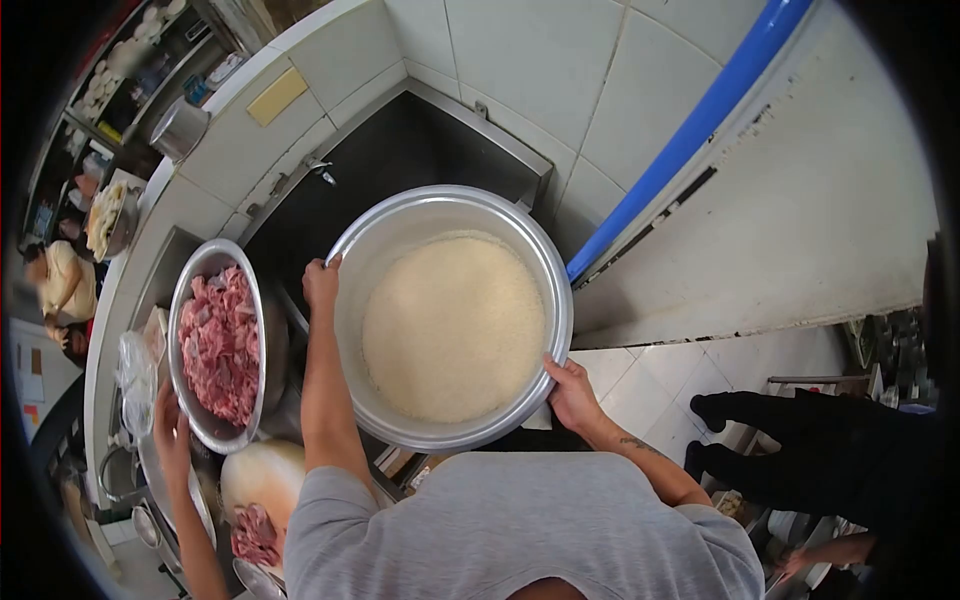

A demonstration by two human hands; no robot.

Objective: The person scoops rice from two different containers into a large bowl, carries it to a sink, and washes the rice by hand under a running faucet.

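A large round metal pot (350,225) is held over the front edge of a dark sink (370,140). Pale grains (455,325), which look like rice, fill its bottom. My left hand (321,282) grips the rim on the left side. On the lower right of the rim, my right hand (572,392) has its thumb over the edge, fingers partly hidden below. To the left stands a metal bowl (182,350) of raw pink meat (220,345), with another person's hand (171,425) at its side.
A cutting board (262,480) with more meat lies at the lower left. A blue pipe (690,130) runs along the wall at the upper right. Someone in dark clothes (800,450) stands at the right. A metal pot (180,130) sits on the left ledge.
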